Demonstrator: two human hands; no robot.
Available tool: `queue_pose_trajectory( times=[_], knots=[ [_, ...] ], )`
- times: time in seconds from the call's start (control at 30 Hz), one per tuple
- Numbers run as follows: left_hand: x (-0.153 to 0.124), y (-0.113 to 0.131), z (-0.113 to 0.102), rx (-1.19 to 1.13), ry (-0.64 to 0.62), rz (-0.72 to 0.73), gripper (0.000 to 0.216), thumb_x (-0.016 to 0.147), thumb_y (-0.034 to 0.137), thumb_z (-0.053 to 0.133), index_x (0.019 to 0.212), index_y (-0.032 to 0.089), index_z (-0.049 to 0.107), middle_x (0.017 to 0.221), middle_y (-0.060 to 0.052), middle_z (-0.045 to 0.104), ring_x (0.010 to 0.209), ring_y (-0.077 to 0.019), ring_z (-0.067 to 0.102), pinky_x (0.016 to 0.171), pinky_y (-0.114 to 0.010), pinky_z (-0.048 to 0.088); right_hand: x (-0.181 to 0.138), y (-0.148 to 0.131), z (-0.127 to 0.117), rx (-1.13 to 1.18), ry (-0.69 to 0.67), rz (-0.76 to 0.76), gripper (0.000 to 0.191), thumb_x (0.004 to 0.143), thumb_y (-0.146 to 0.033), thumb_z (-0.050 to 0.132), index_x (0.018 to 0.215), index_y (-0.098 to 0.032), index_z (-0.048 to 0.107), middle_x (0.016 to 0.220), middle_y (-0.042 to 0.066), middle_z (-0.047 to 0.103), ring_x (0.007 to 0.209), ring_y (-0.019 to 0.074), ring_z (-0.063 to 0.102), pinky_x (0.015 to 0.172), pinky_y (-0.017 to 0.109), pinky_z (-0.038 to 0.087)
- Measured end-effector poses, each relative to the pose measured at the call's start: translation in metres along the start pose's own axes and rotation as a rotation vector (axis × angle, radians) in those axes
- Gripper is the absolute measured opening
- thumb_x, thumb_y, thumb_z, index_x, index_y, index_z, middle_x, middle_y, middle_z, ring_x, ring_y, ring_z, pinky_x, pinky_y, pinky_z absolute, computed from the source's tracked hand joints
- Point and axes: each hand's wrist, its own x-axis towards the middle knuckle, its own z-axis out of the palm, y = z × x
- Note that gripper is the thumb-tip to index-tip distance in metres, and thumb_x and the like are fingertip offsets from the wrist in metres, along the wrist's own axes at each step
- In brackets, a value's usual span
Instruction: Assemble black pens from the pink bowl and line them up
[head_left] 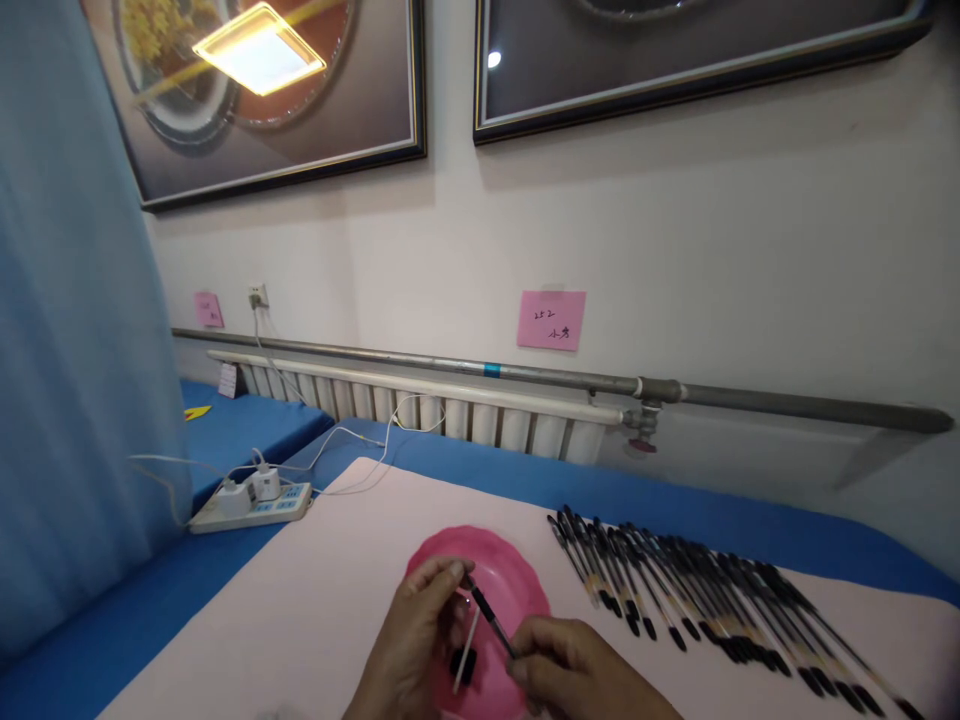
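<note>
My left hand [420, 625] pinches the upper end of a dark pen [487, 610] between thumb and fingers. My right hand [570, 665] is closed around the pen's lower end, so it slants down to the right between both hands. Beneath them lies a pink plate [517, 580] with a wavy rim. Below the pen, over the plate, show a thin white stick [466, 650] and a small black piece [463, 665]; whether my left fingers touch the stick I cannot tell.
Several black-ended pens [675, 580] lie in a slanting row to the right. A pink sheet [322, 590] covers the blue surface [465, 455]. At the left sits a power strip [255, 508] with chargers and white cables. A radiator [510, 425] and a metal pipe [420, 357] run along the wall.
</note>
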Motion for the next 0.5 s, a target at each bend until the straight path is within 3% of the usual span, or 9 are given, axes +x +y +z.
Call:
queue_pose_trajectory(
  times=[0.13,0.27,0.37,0.5],
  knots=[
    [0.002,0.018,-0.013,-0.138,0.199,0.155,0.034,0.057,0.039,0.075,0.076,0.014,0.060,0.051,0.004,0.057,0.040,-0.0046,0.043,0.041,-0.017,0.031,-0.001,0.002,-0.007,-0.095,-0.025,-0.012,0.012,0.066,-0.013,0.048,0.062,-0.018,0.058,0.056,-0.004,0.053,0.053,0.0099,0.044,0.052,0.019,0.030],
    [0.004,0.035,-0.034,-0.129,0.379,0.338,0.036,0.058,0.038,0.074,0.082,0.016,0.059,0.073,-0.001,0.065,0.050,-0.0069,0.050,0.044,-0.019,0.037,-0.001,0.005,-0.024,-0.247,0.046,-0.004,0.016,0.064,-0.009,0.045,0.058,-0.018,0.058,0.058,-0.003,0.054,0.057,0.0110,0.046,0.053,0.020,0.031],
    [0.006,0.034,-0.039,0.039,0.436,0.423,0.034,0.066,0.044,0.065,0.087,0.017,0.059,0.073,0.000,0.064,0.048,-0.0069,0.047,0.045,-0.021,0.037,0.000,0.007,-0.033,-0.288,0.133,-0.023,0.016,0.068,-0.012,0.045,0.058,-0.017,0.055,0.057,-0.003,0.052,0.058,0.0119,0.046,0.055,0.022,0.032],
    [0.007,0.019,-0.026,0.473,0.349,0.411,0.029,0.076,0.045,0.053,0.084,0.019,0.062,0.070,0.001,0.062,0.054,-0.0112,0.051,0.052,-0.024,0.039,0.001,0.009,-0.035,-0.296,0.168,-0.061,0.015,0.072,-0.017,0.046,0.060,-0.018,0.055,0.060,-0.002,0.053,0.059,0.0129,0.047,0.057,0.023,0.034]
  ],
)
